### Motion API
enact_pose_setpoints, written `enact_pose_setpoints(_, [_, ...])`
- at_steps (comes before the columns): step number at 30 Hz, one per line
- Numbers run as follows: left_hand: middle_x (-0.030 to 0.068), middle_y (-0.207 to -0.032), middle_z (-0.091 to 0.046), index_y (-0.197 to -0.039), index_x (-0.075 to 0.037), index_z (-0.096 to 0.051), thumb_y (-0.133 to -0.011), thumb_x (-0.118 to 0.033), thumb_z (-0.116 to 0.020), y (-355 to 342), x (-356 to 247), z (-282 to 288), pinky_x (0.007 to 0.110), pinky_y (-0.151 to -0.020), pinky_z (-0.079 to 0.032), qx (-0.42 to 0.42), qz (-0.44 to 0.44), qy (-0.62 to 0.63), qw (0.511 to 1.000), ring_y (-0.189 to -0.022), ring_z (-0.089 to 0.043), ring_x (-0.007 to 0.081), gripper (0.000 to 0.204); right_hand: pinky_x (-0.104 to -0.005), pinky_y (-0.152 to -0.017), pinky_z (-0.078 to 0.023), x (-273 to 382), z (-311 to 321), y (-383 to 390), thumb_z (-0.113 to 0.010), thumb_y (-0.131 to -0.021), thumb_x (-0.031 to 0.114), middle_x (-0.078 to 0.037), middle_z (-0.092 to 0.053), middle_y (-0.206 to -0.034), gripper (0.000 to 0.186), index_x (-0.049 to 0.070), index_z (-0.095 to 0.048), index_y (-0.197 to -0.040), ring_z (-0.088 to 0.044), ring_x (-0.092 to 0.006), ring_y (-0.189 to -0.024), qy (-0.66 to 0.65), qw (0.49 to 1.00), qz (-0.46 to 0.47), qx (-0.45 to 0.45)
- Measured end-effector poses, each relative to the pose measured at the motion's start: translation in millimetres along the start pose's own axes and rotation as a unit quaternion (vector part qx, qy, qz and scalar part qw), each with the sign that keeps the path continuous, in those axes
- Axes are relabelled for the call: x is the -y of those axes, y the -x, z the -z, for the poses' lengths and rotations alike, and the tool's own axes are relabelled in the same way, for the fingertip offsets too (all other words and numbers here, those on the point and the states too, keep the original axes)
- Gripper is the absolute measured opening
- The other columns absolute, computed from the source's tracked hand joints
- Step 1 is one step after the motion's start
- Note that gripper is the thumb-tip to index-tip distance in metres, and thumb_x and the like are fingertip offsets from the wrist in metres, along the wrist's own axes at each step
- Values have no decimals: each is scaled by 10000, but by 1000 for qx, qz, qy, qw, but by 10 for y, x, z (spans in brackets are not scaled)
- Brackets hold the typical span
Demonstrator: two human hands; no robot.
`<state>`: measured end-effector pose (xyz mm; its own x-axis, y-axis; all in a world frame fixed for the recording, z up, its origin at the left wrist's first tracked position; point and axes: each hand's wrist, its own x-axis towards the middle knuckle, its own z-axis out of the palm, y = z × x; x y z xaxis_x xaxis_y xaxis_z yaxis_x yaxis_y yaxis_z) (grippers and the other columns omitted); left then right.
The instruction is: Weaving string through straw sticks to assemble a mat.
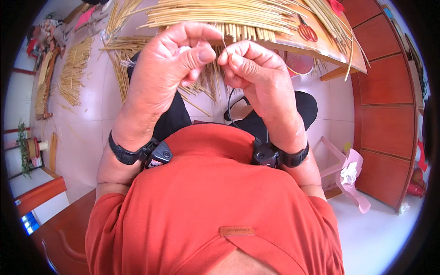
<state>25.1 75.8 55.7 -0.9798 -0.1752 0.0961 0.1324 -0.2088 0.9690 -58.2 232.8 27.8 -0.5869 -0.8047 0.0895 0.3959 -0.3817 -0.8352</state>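
My right hand (256,66) is raised in front of me, thumb and forefinger pinched on a thin needle-like piece (224,42) that points upward. Close beside it on the left, my left hand (169,64) is curled, its thumb and forefinger bent toward the piece. Something small and whitish shows inside the left hand's curl, too hidden to name. Just beyond both hands, a thick layer of straw-coloured stalks (220,16) lies along the wooden table (293,46). Scissors with red handles (307,32) rest at the table's right part.
More stalk bundles (75,73) lie on the tiled floor at left. A pink plastic stool (350,176) with white crumpled material on it stands at right, beside reddish wooden cabinet doors (385,119). Several loose stalks (350,57) jut past the table's right edge.
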Motion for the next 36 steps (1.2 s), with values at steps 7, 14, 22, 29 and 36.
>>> enact_pose_setpoints(7, [-4,-770,-580,-934,-30,-622,-849,-97,-674,-256,174,-472,140,-456,-339,16,17,-86,996,-563,-468,19,120,-202,-584,-387,126,487,345,-587,-898,101,14,-594,-768,99,17,-629,-864,-456,-52,-628,5,1000,2,-22])
enact_pose_setpoints(14, [10,-708,-561,-863,-53,-588,-897,-178,-634,-648,12,-693,158,-423,-340,36,32,26,998,-522,-482,41,138,-227,-670,-436,246,665,301,-533,-915,111,-21,-617,-803,91,32,-575,-904,-556,-78,-734,-73,956,231,-168])
enact_pose_setpoints(22, [36,-748,-447,-982,23,-485,-948,-193,-552,-818,-375,-492,158,-381,-363,207,41,146,967,-549,-444,73,229,-200,-403,-255,259,1020,453,-522,-918,172,-21,-504,-612,108,70,-520,-884,-323,-54,-414,-116,991,60,21])
enact_pose_setpoints(29, [30,-768,-497,-773,-85,-481,-838,-197,-690,-552,737,368,114,-374,-306,137,234,59,961,-556,-443,34,246,-184,-483,-335,-74,2313,1313,-513,-953,106,-5,-493,-717,70,50,-545,-926,-388,-48,-541,-173,934,163,-267])
enact_pose_setpoints(36, [39,-781,-509,-847,-87,-510,-843,-161,-679,-420,1793,544,155,-403,-348,163,379,120,903,-617,-490,87,184,-204,-502,-404,-629,2912,2159,-498,-959,97,-35,-499,-731,62,43,-504,-930,-463,-89,-579,-332,766,264,-483])
